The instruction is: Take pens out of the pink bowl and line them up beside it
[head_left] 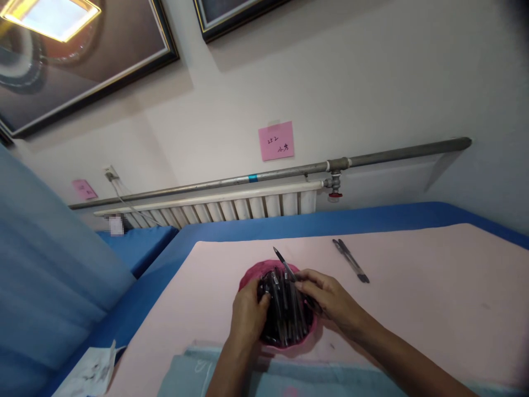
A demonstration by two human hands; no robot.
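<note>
A pink bowl-like basket stands in front of me, filled with several dark and clear pens. My right hand is at its right side and pinches a pen between thumb and fingers. That pen slants up and left over the far rim. At the left rim is my left hand, its fingers curled in among the pens; what they grip is hidden. Two pens lie side by side on the pink sheet, to the right of the basket and farther back.
Under the pink sheet is a blue surface. Light blue cloth lies along the near edge, and white paper at the lower left. A blue curtain hangs left. Behind are a radiator and a pipe.
</note>
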